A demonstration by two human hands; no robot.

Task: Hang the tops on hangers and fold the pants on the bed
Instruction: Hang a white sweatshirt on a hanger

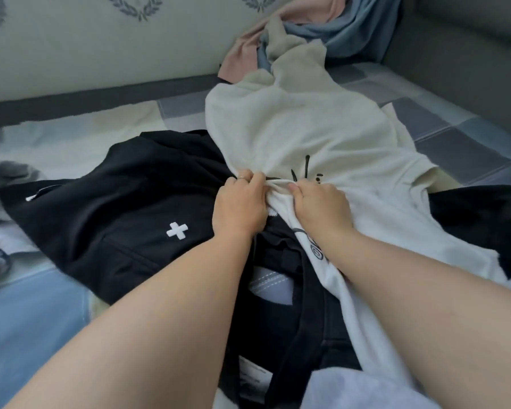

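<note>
A bunched fold of the white top (316,134) is pinched by the left hand (240,206) and the right hand (322,206); next, it likely must be lifted clear and a hanger found.

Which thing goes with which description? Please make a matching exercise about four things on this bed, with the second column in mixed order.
Things:
1. white top
2. black garment
3. pink cloth
4. ring

Descriptions:
A. on a finger of the left hand
B. bears a small white cross
C. bunched in the grip of the left hand and the right hand
D. heaped at the far side, by the wall

Pairs: 1-C, 2-B, 3-D, 4-A
</note>
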